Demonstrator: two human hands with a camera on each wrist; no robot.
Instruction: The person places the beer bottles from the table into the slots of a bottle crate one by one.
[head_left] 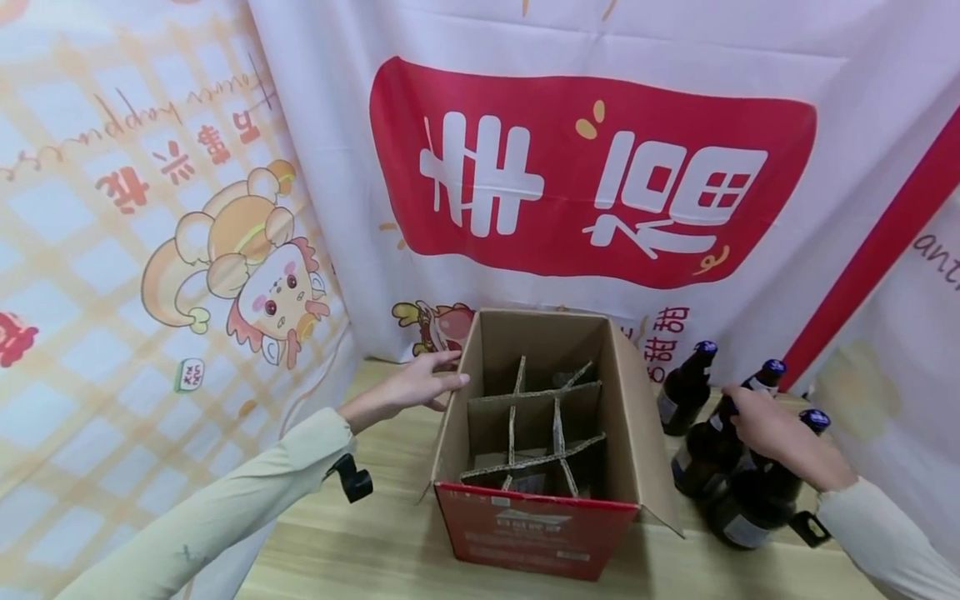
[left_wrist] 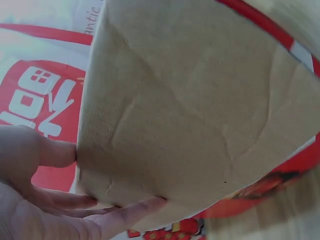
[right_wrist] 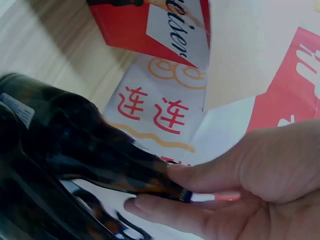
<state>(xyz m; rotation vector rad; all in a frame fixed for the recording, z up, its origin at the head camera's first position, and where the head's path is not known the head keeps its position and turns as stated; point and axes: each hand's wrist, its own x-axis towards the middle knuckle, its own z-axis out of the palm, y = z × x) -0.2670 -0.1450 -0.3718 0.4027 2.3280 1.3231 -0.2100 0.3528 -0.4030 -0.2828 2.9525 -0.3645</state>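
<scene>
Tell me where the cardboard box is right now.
In the head view, the cardboard box stands on the wooden table in the lower middle, with the left hand touching its left side and dark bottles just to its right.

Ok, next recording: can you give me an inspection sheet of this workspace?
Surface: light wood-grain table.
Job's things: cardboard box, top open, with cardboard dividers inside; dark bottles with blue caps, standing to its right, overlapping too much for a sure count.
Clutter: nothing seen.
Grippers: bare hands; left hand touches a flap at the box's left side; right hand pinches one bottle by the neck.
Cables: nothing seen; a small black device sits at the left wrist, another at the right.
Surroundings: printed cloth behind and to the left, with a red panel bearing white characters.
</scene>
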